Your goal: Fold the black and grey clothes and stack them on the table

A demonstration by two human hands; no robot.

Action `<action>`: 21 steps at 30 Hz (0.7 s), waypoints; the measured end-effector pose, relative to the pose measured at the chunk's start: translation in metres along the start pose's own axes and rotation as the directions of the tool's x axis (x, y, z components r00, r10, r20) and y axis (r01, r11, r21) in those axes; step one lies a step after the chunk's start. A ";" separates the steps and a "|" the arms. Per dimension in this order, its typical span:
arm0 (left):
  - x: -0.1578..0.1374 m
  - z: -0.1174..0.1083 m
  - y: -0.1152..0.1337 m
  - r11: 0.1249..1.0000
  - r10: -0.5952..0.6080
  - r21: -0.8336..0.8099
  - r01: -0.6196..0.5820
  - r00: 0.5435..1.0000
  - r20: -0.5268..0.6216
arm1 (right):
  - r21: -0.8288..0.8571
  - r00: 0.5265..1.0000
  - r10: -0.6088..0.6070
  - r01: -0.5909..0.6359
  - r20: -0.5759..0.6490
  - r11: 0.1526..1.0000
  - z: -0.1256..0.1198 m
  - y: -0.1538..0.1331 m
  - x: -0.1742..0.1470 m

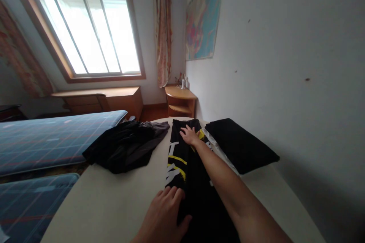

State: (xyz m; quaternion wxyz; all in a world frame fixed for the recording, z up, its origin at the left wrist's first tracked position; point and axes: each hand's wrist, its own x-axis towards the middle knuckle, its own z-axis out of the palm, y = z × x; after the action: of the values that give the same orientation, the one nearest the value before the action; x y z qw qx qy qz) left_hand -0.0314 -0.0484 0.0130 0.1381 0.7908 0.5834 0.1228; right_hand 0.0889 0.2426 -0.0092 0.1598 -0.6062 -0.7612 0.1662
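One head-worn camera looks forward and down across the desk (119, 197), close behind the hands (165, 210) (189, 136), facing the far corner (185, 45) between window (88, 30) and wall map (203, 21).

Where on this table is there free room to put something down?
The table is bare at near left, between crumpled dark clothes and left hand, and at right, between right forearm and folded black cloth. The printed garment under the right hand crowds the middle.

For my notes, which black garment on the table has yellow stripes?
The middle garment; the crumpled one on its left and flat one on its right show no yellow.
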 end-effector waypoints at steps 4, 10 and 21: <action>-0.005 0.003 0.001 1.000 0.017 0.023 -0.018 0.999 0.033 | 0.009 0.987 -0.134 0.135 -0.088 0.991 -0.014 0.014 -0.034; -0.010 -0.005 0.004 0.999 0.041 0.006 -0.042 0.995 0.089 | 0.008 0.959 -0.278 0.279 -0.058 0.960 -0.025 0.030 -0.112; -0.013 -0.026 -0.018 0.951 0.304 -0.108 -0.289 0.938 0.168 | 0.054 0.906 -0.422 0.420 0.040 0.906 -0.030 0.035 -0.202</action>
State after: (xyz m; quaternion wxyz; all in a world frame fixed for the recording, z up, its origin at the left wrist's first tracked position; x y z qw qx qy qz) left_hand -0.0600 -0.0543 0.0303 0.2030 0.8714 0.4369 0.0928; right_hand 0.1762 0.0543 -0.0066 0.1860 -0.4198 -0.8738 0.1599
